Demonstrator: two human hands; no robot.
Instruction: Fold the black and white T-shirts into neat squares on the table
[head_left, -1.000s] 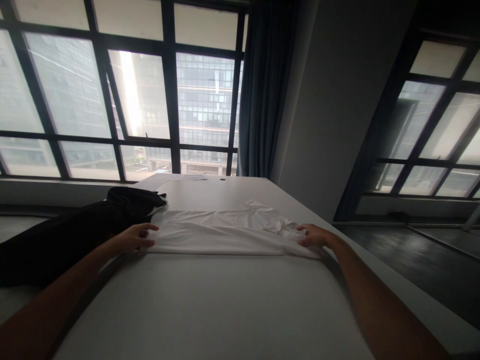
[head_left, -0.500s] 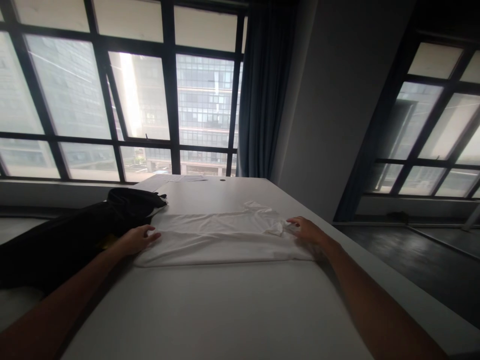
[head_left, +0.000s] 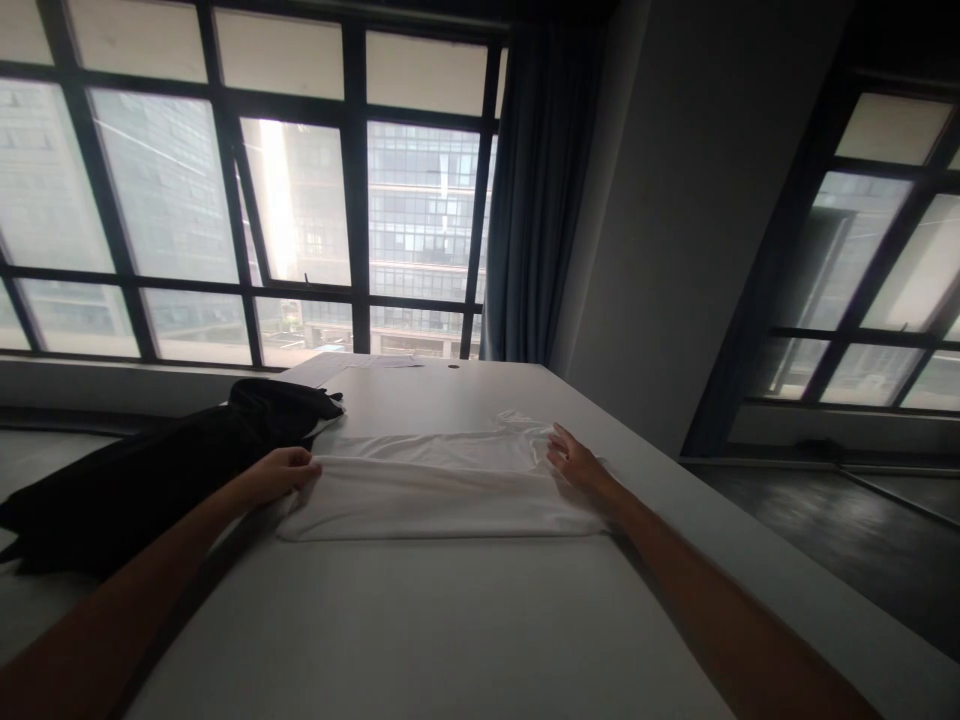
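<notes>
A white garment, apparently a shirt (head_left: 435, 500), lies in a long folded strip across the white table (head_left: 420, 620). At its left end my left hand (head_left: 281, 474) pinches the edge of the upper layer, thumb and fingers closed together. Over the right part rests my right hand (head_left: 574, 460), fingers apart and touching the cloth. Creased fabric shows beyond the front layer, and a bunched bit sticks out at the far right. The right palm hides some of the cloth under it.
Black cloth (head_left: 165, 460) lies in a heap to the left, close to my left forearm. Papers (head_left: 375, 361) sit at the table's far end near a round dark hole (head_left: 454, 366). Behind are windows, a blue curtain (head_left: 536, 200) and a grey pillar (head_left: 675, 200).
My left hand has closed on the shirt's left edge. My right hand has moved left and inward over the cloth. The front layer looks smoother, and the view has shifted slightly.
</notes>
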